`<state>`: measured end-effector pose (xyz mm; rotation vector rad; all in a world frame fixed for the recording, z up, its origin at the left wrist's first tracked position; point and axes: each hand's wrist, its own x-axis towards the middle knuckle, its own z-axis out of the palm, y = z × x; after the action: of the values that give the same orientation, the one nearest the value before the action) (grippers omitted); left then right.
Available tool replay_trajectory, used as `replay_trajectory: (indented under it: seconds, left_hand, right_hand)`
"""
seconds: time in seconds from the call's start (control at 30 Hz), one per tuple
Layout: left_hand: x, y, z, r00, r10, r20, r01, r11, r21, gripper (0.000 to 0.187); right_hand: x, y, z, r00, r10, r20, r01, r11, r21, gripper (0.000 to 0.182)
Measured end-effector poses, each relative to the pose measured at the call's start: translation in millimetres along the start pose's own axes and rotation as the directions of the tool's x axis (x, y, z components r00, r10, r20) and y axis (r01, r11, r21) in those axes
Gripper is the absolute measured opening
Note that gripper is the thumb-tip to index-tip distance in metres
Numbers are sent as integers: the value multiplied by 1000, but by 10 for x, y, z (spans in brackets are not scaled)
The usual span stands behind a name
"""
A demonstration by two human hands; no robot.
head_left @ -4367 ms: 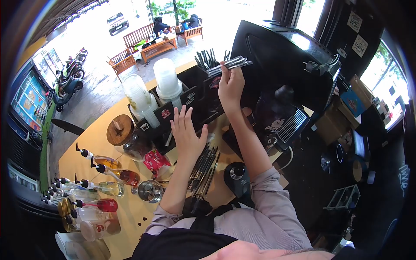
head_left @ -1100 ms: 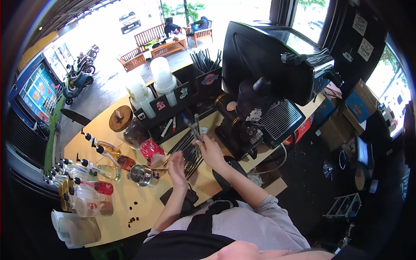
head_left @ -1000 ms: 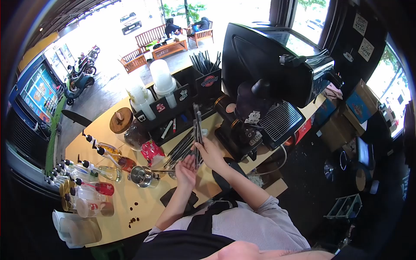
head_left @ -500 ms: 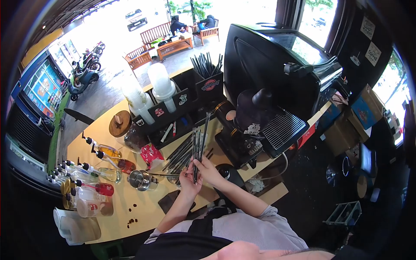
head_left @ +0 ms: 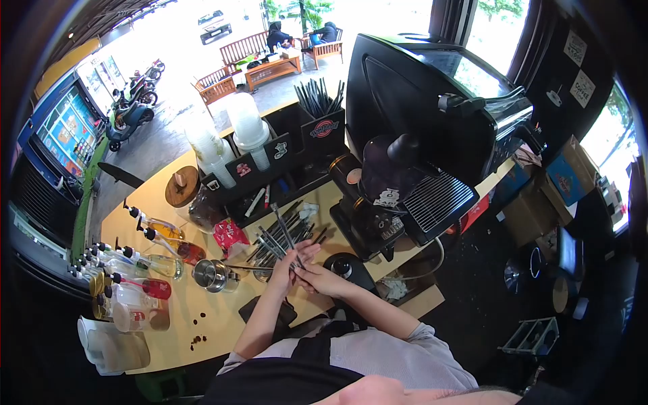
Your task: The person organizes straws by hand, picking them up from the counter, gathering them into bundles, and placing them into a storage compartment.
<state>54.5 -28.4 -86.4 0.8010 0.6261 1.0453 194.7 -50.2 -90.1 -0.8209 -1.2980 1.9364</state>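
Dark straws (head_left: 287, 234) gripped between both hands (head_left: 320, 279), pressed together beside straw pile (head_left: 268, 251) on counter (head_left: 165, 337).

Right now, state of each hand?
Left hand: partly open, fingers extended at the black straws.
Right hand: closed, holding the straws near their lower ends.

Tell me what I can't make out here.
Head view: lower ends of the held straws, hidden by the left hand and right hand.
Head view: bottoms of the upright straws, hidden by the black holder.
Head view: exact number of loose straws, which overlap.
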Motion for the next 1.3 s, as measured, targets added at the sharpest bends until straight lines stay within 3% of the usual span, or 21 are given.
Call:
replay_trajectory:
  seconds: [0.03, 0.07, 0.17, 0.3, 0.4, 0.47, 0.5, 0.57, 0.67, 0.8, 0.83, 0.87, 0.9, 0.93, 0.97, 1.0, 1.03, 1.1, 1.2, 1.23, 1.3]
  left_hand:
    - [23, 61, 30, 999, -41, 28, 36, 985, 167, 53]
    - [25, 133, 64, 992, -128, 8, 126, 984, 126, 41]
    - [86, 194, 81, 982, -179, 58, 171, 977, 127, 42]
    - [164, 288, 117, 961, -259, 96, 254, 965, 61, 38]
    - [274, 284, 119, 998, -41, -51, 26, 961, -274, 30]
    - [369, 240, 65, 990, 25, -142, -67, 954, -293, 29]
    - [403, 269, 96, 969, 89, -230, -157, 942, -296, 27]
    - [403, 226, 268, 949, 85, -304, -181, 936, -301, 23]
    - [334, 130, 345, 964, 26, -264, -106, 950, -292, 30]
    - [291, 116, 182, 985, 79, -153, -127, 933, -337, 32]
    - [240, 170, 132, 984, 83, -156, -132, 932, -337, 32]
    - [172, 233, 87, 995, -2, -97, -20, 975, -221, 32]
    - [108, 292, 40, 994, -96, -50, 91, 991, -96, 31]
    - [60, 302, -49, 989, -134, 62, 137, 989, -57, 31]
    - [20, 280, -89, 989, -135, 60, 139, 989, -56, 31]
    - [-15, 277, -105, 970, -193, 146, 195, 981, 0, 32]
    - [-47, 272, -122, 940, -254, 228, 246, 967, 62, 34]
    - [-62, 247, -128, 924, -288, 252, 272, 957, 98, 35]
    - [-48, 251, -49, 796, -400, 455, 366, 916, 164, 29]
    - [-37, 254, -44, 796, -399, 454, 366, 916, 165, 29]
    - [-22, 259, -39, 700, -493, 518, 421, 869, 258, 29]
  right_hand:
    - [-11, 45, -9, 997, 69, 38, -72, 994, 86, 26]
    - [-17, 72, -28, 988, 132, 79, -144, 975, 168, 27]
    - [-78, -18, -82, 987, 125, 98, -148, 953, 265, 26]
    - [-187, -96, -88, 996, 93, 8, -92, 979, 182, 26]
    - [-208, -129, -13, 983, 121, -137, -76, 952, 295, 26]
    - [-193, -131, 117, 884, 50, -466, 273, 753, 599, 24]
    - [-169, -139, 122, 884, 54, -465, 268, 757, 596, 24]
    - [-112, -180, 114, 891, 76, -448, 329, 573, 751, 20]
    - [-18, 21, 44, 877, -7, -480, 385, 607, 695, 23]
    - [-99, -117, 156, 862, 23, -507, 364, 667, 650, 21]
    - [-118, -137, 169, 808, -64, -586, 369, 830, 418, 25]
    - [-140, -166, 179, 752, -172, -636, 342, 927, 154, 28]
    - [-152, -246, 172, 755, -172, -633, 342, 927, 155, 28]
    - [-145, -373, 138, 742, -394, -543, 408, 907, -100, 32]
    - [-126, -483, 90, 711, -579, -398, 474, 814, -337, 36]
    - [-88, -570, 30, 798, -492, -348, 423, 869, -257, 45]
    - [-34, -671, 13, 797, -491, -351, 424, 870, -253, 45]
    - [66, -861, -8, 848, -446, -287, 454, 890, -42, 48]
    - [201, -952, -85, 861, -462, -215, 459, 886, -64, 47]
    - [240, -971, -106, 877, -448, -172, 443, 894, -73, 46]
    - [321, -923, -173, 899, -416, -135, 421, 907, 9, 45]
